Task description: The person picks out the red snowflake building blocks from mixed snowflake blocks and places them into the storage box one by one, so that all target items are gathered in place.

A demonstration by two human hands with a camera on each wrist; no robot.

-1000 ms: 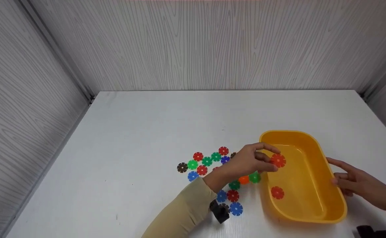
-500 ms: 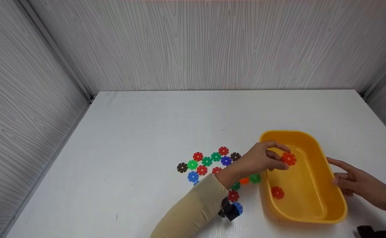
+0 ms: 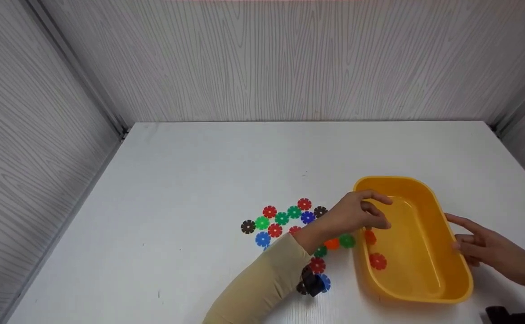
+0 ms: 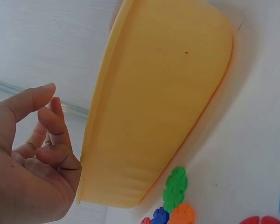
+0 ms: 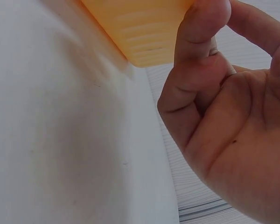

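In the head view my left hand (image 3: pixel 354 212) hovers over the left side of a yellow plastic basin (image 3: pixel 440 243). Its thumb and index finger stand apart with nothing between them, the other fingers loosely bent. Inside the basin, a red notched plastic disc (image 3: pixel 378 261) lies on the floor, and a red-orange disc (image 3: pixel 370 237) is by the left wall below my fingers, partly hidden. My right hand (image 3: pixel 491 252) holds the basin's right rim, thumb at the edge and fingers outside; the right wrist view shows those fingers bent beside the yellow wall (image 5: pixel 140 32).
Several notched discs in red, green, blue, black and orange lie on the white table left of the basin, among them a black disc (image 3: pixel 248 227) and a green disc (image 3: pixel 347 240). My left forearm (image 3: pixel 262 279) covers some. Grey wood-grain panels (image 3: pixel 289 63) surround the table.
My left hand moved right over the basin with a red disc pinched in its fingers, then let it go. That disc dropped into the basin. My right hand stayed at the rim.
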